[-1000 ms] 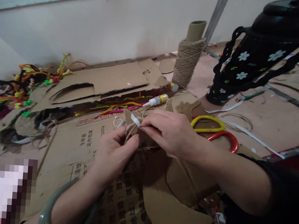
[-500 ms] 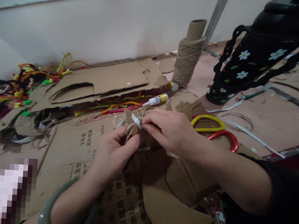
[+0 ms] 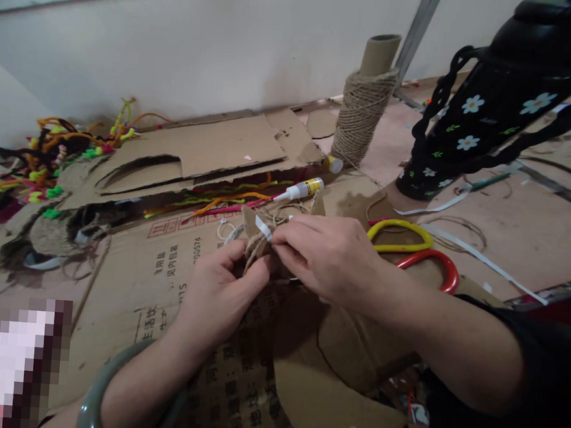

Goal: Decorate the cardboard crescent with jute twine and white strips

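My left hand (image 3: 229, 278) pinches a small piece of cardboard (image 3: 248, 221) with twine (image 3: 254, 246) wound on it. A narrow white strip (image 3: 263, 227) lies across that piece, and my right hand (image 3: 322, 252) is closed at the strip's lower end, thumb and fingers together. My fingers hide much of the piece. Just beyond them lies a small glue bottle (image 3: 303, 189) with a yellow label, its nozzle pointing left. Scissors with one yellow and one red handle (image 3: 434, 256) rest beside my right wrist, their blades out of sight.
Printed cardboard (image 3: 134, 282) lies beneath my hands. Behind stand a twine roll (image 3: 363, 115) on a tube and a black flowered bottle (image 3: 460, 135). At left are coloured pipe cleaners (image 3: 56, 139) and a cardboard piece with an oval cutout (image 3: 222, 145). White strips (image 3: 492, 264) lie at right.
The view has shifted slightly. Both hands stay together at the cardboard piece with nearly the same grip, and the white strip still lies across it.
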Demonstrator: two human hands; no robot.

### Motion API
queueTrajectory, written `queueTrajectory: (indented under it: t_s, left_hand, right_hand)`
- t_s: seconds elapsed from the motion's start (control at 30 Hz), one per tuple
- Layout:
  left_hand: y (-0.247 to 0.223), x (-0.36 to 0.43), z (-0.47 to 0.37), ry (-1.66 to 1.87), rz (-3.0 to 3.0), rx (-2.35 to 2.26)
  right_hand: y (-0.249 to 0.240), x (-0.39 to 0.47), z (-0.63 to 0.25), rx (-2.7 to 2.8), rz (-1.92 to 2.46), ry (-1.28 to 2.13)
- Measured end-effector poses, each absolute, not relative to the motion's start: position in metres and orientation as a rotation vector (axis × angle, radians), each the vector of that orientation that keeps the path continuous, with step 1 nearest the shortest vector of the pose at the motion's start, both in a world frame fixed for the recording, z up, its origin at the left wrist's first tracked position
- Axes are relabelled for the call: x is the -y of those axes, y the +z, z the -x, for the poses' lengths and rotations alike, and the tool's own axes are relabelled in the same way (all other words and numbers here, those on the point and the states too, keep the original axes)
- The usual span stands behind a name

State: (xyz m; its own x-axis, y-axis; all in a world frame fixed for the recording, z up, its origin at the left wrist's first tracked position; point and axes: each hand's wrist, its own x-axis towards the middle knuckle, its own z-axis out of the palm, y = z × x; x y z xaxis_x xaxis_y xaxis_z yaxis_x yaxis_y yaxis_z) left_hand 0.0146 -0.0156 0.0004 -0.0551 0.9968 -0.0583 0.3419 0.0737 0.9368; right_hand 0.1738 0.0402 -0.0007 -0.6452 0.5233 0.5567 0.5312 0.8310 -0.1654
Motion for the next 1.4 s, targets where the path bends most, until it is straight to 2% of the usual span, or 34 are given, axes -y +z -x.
queueTrajectory:
  t_s: [0.23,0.5,0.8,1.07,1.4]
  left_hand:
    - [0.003,0.016,-0.017,0.957,-1.467,-1.562]
    - [0.005,0.017,-0.015,0.984,-1.390,-1.504]
    - [0.001,0.016,-0.012,1.058,-1.251,-1.453]
    - [-0.006,0.013,-0.010,1.205,-1.082,-1.243]
    - [-0.010,0.012,-0.006,1.216,-1.103,-1.325]
  right_hand:
    - [0.003,-0.038,-0.172,2.405,0.774,-0.025]
    - [0.004,-0.038,-0.171,2.324,0.810,0.225]
    - [0.006,-0.046,-0.174,2.252,0.893,0.322]
    - [0.006,-0.052,-0.174,2.346,0.802,0.338]
    - [0.003,-0.042,-0.170,2.321,0.771,0.230]
